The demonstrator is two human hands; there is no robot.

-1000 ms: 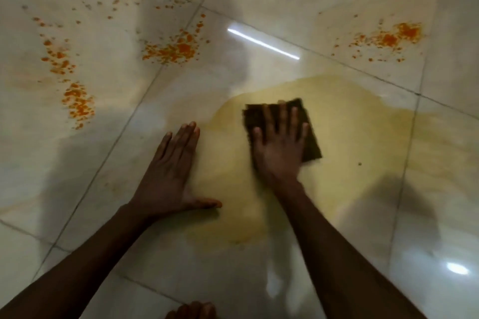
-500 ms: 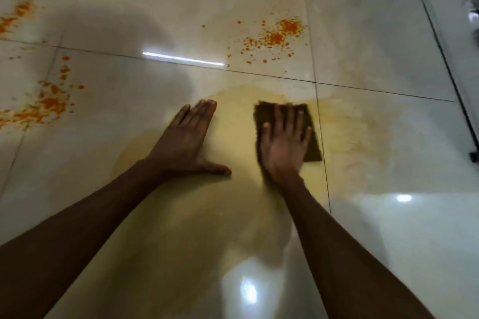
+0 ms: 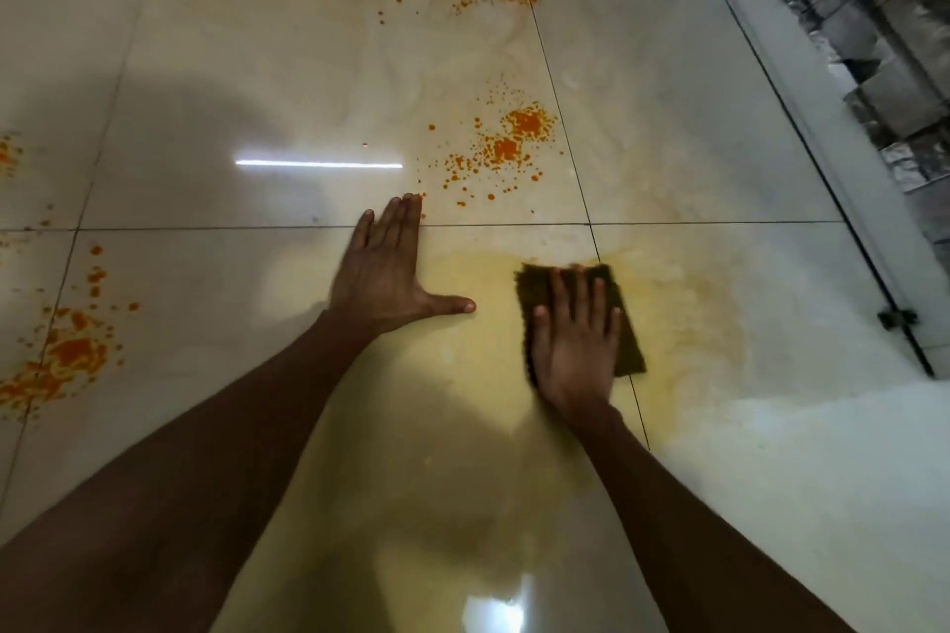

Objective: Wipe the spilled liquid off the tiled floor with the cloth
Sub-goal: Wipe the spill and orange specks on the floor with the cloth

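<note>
Pressing the dark cloth point(image 3: 624, 324) flat under the right hand point(image 3: 573, 350), fingers straight and slightly spread, right in the yellow spill point(image 3: 462, 401). Left hand point(image 3: 390, 272) is bracing on the floor point(image 3: 257, 93), fingers together. I'd be overlapping strokes inward, then hitting the orange splatters point(image 3: 514, 139).

Left hand point(image 3: 388, 267) flat on floor point(image 3: 257, 67) beside cloth point(image 3: 629, 350) — blocks leftward; wall point(image 3: 771, 41) bounds right.
</note>
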